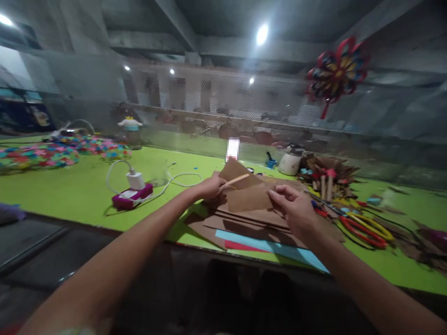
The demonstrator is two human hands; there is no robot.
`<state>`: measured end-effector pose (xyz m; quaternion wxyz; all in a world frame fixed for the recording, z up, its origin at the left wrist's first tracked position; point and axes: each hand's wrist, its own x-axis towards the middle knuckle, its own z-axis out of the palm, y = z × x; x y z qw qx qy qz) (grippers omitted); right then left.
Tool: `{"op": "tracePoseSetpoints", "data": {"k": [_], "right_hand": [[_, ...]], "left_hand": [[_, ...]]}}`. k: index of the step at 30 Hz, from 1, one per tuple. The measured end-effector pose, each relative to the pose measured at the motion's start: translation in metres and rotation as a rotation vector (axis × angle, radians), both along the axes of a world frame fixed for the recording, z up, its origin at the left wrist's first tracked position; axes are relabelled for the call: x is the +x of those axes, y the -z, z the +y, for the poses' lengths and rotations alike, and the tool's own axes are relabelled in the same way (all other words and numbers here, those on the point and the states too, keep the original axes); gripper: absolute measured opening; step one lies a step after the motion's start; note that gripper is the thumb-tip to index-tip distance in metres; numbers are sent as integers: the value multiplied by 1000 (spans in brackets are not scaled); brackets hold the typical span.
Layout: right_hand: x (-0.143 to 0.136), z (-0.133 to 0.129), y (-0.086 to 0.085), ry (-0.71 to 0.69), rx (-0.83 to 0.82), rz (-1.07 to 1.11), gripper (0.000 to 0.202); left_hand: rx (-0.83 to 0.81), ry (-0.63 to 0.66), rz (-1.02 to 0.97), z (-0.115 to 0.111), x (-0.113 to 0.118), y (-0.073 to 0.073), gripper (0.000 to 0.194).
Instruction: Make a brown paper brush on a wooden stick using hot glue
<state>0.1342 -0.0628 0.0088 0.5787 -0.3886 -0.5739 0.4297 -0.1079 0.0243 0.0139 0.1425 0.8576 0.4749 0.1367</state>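
My left hand (212, 187) is closed round a thin, light wooden stick (238, 179) and the edge of brown paper. The stick points up to the right. Between my hands is a brown paper piece (248, 200), its right end pinched between the thumb and fingers of my right hand (289, 201). Another brown sheet (235, 171) rises to a peak behind it. Below lie stacked brown sheets (251, 224), with a light blue strip (272, 246) and a red strip (242, 245) near the table's front edge.
On the green table (157, 163) are a purple power block (132, 196) with a white charger and cable at left, and colourful paper pieces (56, 153) further left. To the right lie scissors (365, 228), brown scraps and a white jar (290, 160). A mesh panel stands behind.
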Motion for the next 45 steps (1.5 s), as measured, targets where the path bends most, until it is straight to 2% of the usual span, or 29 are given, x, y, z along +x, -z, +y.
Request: {"op": "tracePoseSetpoints", "data": {"k": [2,4,7,9,11,14,17,20,23,25,27,29,31,33,35,37,41,43,45], "right_hand": [[11,1,-5,164,255,-207,16],[13,-1,-5,189,541,-515,13],[4,-3,8,-1,827,-955,20],[-3,-4,23,-130,898,-1130,22],[-9,-3,37,-211,915,-1206,21],[-15,-1,47,-217,910,-1197,19],[-10,3,36,-69,870,-1043,18],[14,5,7,208,761,-775,20],[45,-2,-19,566,613,-560,18],[56,-11,-24,615,614,-583,18],[52,-18,-17,451,694,-735,17],[38,-19,-1,168,768,-972,20],[22,-13,16,45,783,-1172,22],[11,-4,28,-44,750,-1288,21],[7,2,33,-110,711,-1322,18],[8,4,35,-143,680,-1308,18],[17,-2,39,-135,661,-1237,17],[20,-4,41,-103,673,-1203,17],[21,-4,44,-91,693,-1189,18]], "left_hand": [[-83,6,-46,5,5,-7,38],[-127,30,-112,5,14,-16,34],[-96,100,-166,3,31,-29,30],[11,99,-145,2,38,-33,29],[139,14,-109,3,41,-32,28],[206,-85,-40,8,37,-30,30],[150,-61,23,18,34,-37,27],[90,-52,157,32,39,-54,21],[59,-38,236,45,59,-79,19],[66,-17,238,49,81,-99,20],[137,63,183,45,109,-121,24],[260,230,50,31,140,-144,27],[337,384,-55,10,167,-160,30],[374,477,-75,-14,184,-166,31],[346,509,-18,-31,187,-158,29],[260,507,71,-38,177,-138,26],[126,351,191,-28,133,-75,25],[124,266,256,-24,111,-45,23],[179,176,285,-25,94,-23,25]]}}
